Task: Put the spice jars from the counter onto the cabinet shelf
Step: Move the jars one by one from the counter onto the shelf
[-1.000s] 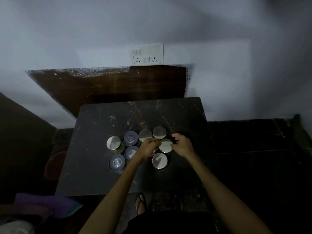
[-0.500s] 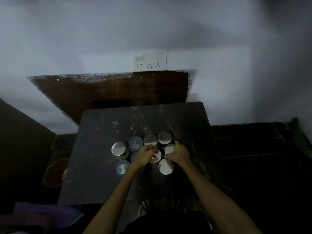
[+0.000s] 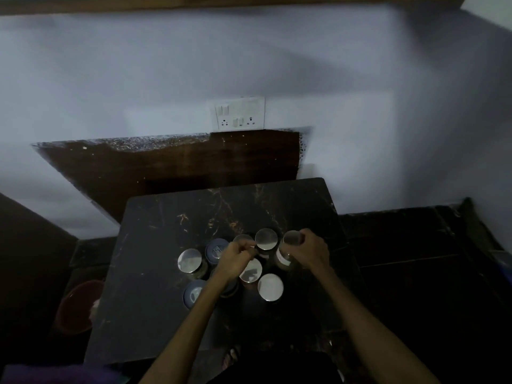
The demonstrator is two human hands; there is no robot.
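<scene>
Your right hand [image 3: 309, 252] has its fingers curled around a silver-lidded spice jar [image 3: 288, 252] at the right side of the cluster, near the middle of the dark table [image 3: 155, 273]. Your left hand [image 3: 235, 257] is over the cluster, its fingers pinched together close to another lid; I cannot tell if they grasp it. The other spice jars [image 3: 189, 260], with silver and blue lids, stand close together on the table. A switch plate [image 3: 239, 113] is on the wall behind.
</scene>
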